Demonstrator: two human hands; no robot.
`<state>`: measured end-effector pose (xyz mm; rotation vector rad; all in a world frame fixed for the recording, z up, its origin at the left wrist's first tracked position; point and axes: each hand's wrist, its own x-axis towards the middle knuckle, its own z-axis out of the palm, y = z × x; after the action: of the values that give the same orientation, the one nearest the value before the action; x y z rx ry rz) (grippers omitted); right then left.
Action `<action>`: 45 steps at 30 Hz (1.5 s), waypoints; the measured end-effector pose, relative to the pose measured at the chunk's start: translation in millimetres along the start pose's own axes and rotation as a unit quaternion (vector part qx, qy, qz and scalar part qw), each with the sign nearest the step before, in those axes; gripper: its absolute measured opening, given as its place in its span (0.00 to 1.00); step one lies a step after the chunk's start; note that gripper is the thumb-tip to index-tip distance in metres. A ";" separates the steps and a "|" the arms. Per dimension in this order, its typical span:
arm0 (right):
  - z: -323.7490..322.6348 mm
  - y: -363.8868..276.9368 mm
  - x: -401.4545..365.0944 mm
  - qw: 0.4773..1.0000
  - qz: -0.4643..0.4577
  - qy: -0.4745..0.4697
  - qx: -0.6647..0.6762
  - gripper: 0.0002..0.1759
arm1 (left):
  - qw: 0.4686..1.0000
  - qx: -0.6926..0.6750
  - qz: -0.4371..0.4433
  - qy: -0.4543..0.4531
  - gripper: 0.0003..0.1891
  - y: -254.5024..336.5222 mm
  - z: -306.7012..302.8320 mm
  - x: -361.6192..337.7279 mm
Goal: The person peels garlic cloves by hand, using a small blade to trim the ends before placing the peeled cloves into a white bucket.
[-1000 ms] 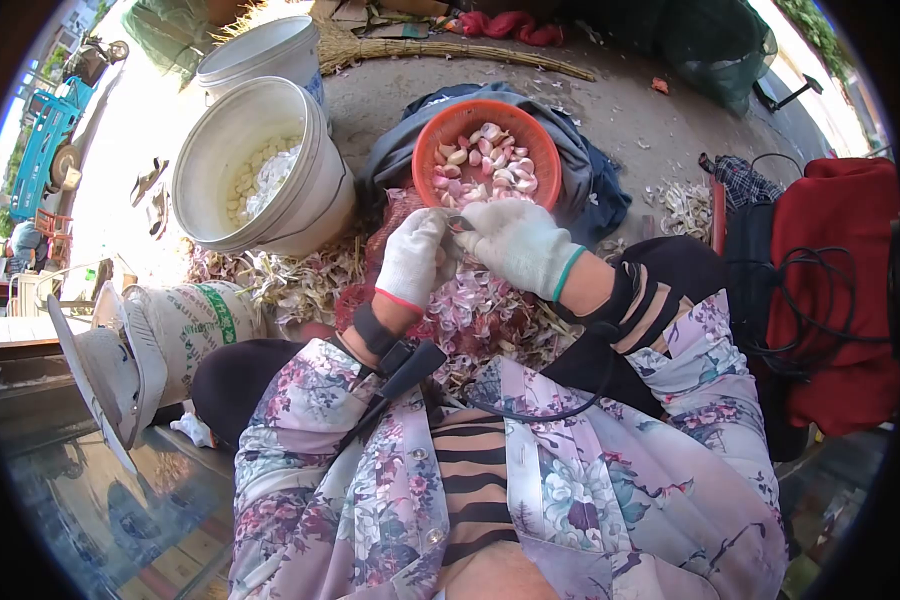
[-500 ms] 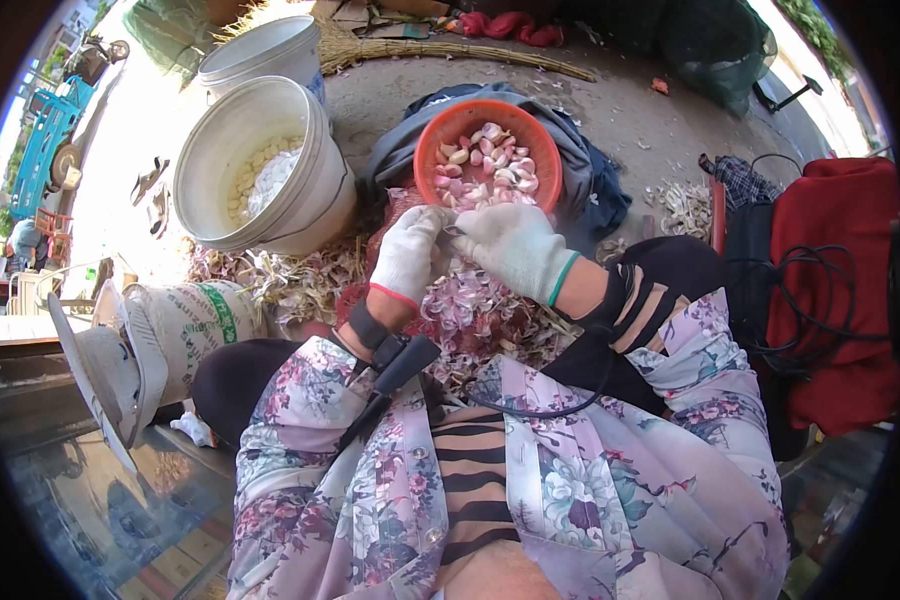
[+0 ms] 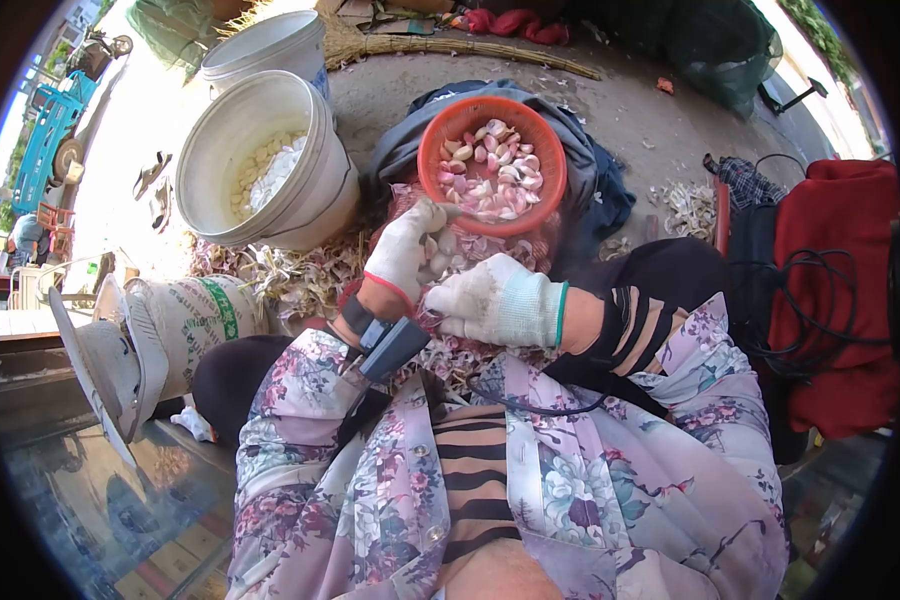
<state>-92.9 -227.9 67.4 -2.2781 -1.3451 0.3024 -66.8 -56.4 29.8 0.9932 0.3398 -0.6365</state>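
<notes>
My left hand (image 3: 410, 242), in a white glove with a red cuff, reaches to the near rim of an orange plastic basket (image 3: 522, 222). Its fingers are stretched out and the thumb is apart; nothing shows in them. Pinkish garlic cloves (image 3: 490, 155) lie in the basket. My right hand (image 3: 490, 300), in a white glove with a green cuff, is closed lower down, over garlic skins (image 3: 450, 360). What it grips is hidden. Between the hands and the basket, whitish garlic bulbs (image 3: 448, 250) show beside red mesh.
A white bucket (image 3: 320, 190) with peeled cloves (image 3: 270, 180) stands at the left, another bucket (image 3: 280, 45) behind it. Dark cloth (image 3: 595, 170) lies around the basket. More skins (image 3: 290, 270) cover the ground. A red cloth (image 3: 840, 280) and black cable (image 3: 805, 290) are at the right.
My hands have separated from where they worked together before the basket. The left has moved slightly up to the rim; the right has dropped down toward my lap.
</notes>
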 end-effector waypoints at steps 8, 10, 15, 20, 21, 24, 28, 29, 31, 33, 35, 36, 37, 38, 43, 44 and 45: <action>-31.7 33.9 -2.6 0.931 0.200 0.259 0.160 0.20 | 0.984 -0.025 0.024 -0.172 0.26 4.9 -2.8 -5.9; -24.1 36.1 4.2 0.921 0.157 0.283 0.216 0.20 | 0.977 -0.022 0.028 -0.209 0.27 -0.7 -3.6 -3.9; -20.8 38.6 4.0 0.903 0.224 0.277 0.241 0.16 | 0.990 -0.045 0.043 -0.127 0.28 6.2 21.3 -13.5; -18.2 40.6 2.7 0.836 0.282 0.291 0.370 0.12 | 0.986 0.112 0.118 -0.044 0.16 1.0 22.2 -7.9; -12.9 43.2 3.3 0.834 0.272 0.296 0.378 0.11 | 0.990 0.096 0.102 -0.024 0.10 4.4 26.1 -10.8; -15.8 41.7 2.5 0.815 0.266 0.298 0.419 0.10 | 0.988 0.113 0.105 -0.020 0.09 3.1 22.6 -9.3; -21.6 40.9 1.8 0.829 0.280 0.283 0.394 0.07 | 0.984 0.134 0.113 -0.031 0.09 4.9 20.2 -8.8; -22.8 41.4 1.3 0.812 0.286 0.272 0.431 0.07 | 0.983 0.142 0.114 -0.033 0.09 6.1 20.0 -10.1; -25.2 42.6 0.1 0.774 0.297 0.247 0.501 0.05 | 0.981 0.153 0.113 -0.035 0.09 8.9 22.3 -13.5; -25.2 45.3 -0.9 0.757 0.289 0.251 0.529 0.05 | 0.981 0.157 0.109 -0.034 0.09 12.4 25.5 -17.2; -23.4 46.5 -0.7 0.755 0.286 0.257 0.532 0.06 | 0.980 0.161 0.108 -0.038 0.10 12.4 24.6 -17.7; -22.1 46.3 0.3 0.761 0.288 0.260 0.520 0.06 | 0.980 0.162 0.107 -0.040 0.10 12.5 24.3 -17.8; -21.5 46.1 1.0 0.767 0.290 0.264 0.509 0.06 | 0.980 0.165 0.106 -0.041 0.10 12.5 24.3 -18.0; -21.9 45.6 1.1 0.769 0.300 0.259 0.502 0.06 | 0.979 0.168 0.105 -0.041 0.10 12.4 24.3 -18.2; -26.9 38.0 2.6 0.749 0.331 0.276 0.503 0.07 | 0.979 0.174 0.100 -0.043 0.12 10.5 23.2 -15.1; -24.7 38.1 2.8 0.750 0.328 0.285 0.499 0.07 | 0.983 0.151 0.092 -0.049 0.13 10.2 21.9 -13.1; -21.5 39.6 3.1 0.751 0.324 0.293 0.495 0.07 | 0.987 0.127 0.084 -0.055 0.13 10.0 21.2 -11.5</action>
<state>-52.2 -247.4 66.3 -1.5573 0.0561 0.3549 -69.6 -66.8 53.6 1.2110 0.0764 -0.5878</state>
